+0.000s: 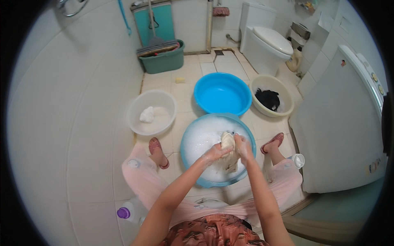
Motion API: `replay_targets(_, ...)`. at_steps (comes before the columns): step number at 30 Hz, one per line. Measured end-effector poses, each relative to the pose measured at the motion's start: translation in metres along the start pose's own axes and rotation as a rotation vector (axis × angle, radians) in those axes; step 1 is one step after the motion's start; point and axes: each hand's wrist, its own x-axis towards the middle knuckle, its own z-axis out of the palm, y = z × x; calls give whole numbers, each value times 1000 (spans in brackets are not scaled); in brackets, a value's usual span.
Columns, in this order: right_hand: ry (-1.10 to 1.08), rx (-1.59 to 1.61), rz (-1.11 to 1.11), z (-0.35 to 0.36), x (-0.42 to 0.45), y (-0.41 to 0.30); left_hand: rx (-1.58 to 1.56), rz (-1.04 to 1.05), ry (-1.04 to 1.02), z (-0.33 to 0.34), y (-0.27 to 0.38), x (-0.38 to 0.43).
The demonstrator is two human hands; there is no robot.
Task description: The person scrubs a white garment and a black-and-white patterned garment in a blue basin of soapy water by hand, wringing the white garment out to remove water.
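Note:
Between my legs stands a blue-teal plastic basin (188,135) full of white suds (203,132). Over the suds I hold a bunched, wet cream cloth (227,140), its lower end hanging into the foam. My left hand (218,152) grips the cloth from the left side, the thumb lying across it. My right hand (242,146) closes on its right edge, fingers curled. Foam clings to both hands. What kind of garment the cloth is cannot be made out.
Past the basin sit a bright blue tub (223,95), a cream basin (287,106) with black cloth (268,99), and a translucent basin (135,123) with white cloth (147,115). A purple-capped bottle (123,212) stands at left, a white-lidded container (298,161) at right, near a washing machine (337,129).

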Motion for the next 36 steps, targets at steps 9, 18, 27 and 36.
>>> replay_targets(9, -275, 20, -218, -16, -53, -104, -93, 273, -141, -32, 65, -37)
replay_targets(18, -345, 435, -607, -22, -62, -225, 285, 271, -67, -24, 75, -27)
replay_targets(27, -347, 594, -443, -17, -30, -202, -748, 50, 17, -6, -11, -7)
replay_targets(36, -250, -819, -158, -25, 11, -37, 170, 201, 191, -50, 42, -3)
